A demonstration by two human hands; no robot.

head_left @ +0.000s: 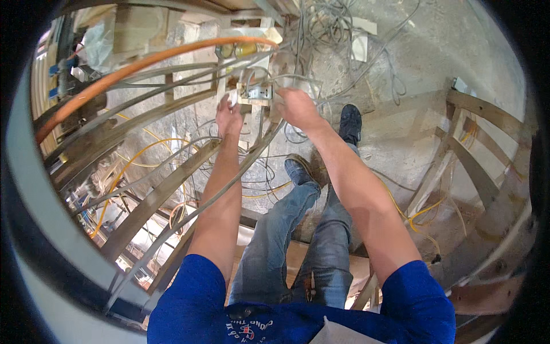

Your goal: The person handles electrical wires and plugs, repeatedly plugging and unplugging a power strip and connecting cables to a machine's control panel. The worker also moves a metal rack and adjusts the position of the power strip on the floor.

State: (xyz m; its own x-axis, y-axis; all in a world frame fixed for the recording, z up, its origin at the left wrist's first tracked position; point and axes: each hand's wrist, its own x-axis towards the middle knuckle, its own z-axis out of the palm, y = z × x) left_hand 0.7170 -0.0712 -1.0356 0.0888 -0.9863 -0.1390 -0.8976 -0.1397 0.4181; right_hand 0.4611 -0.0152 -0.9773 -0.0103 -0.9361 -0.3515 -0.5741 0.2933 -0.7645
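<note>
A small grey metal electrical box point(259, 92) sits on a light wooden piece, with wires around it. My left hand point(229, 119) is just left of and below the box, its fingers closed around a small white piece point(233, 97). To the right of the box is my right hand point(298, 109), with its fingers bent together and pointing at the box's right end. What those fingers hold, if anything, is hidden. A thin grey cable point(269, 135) runs down between my forearms.
A thick orange hose point(143, 62) arches over wooden bars point(166, 195) at left. Grey cables point(326, 26) lie tangled on the concrete floor point(447, 51). Yellow cable point(415, 221) hangs at right beside a wooden frame point(470, 163). My shoes point(301, 170) stand below the box.
</note>
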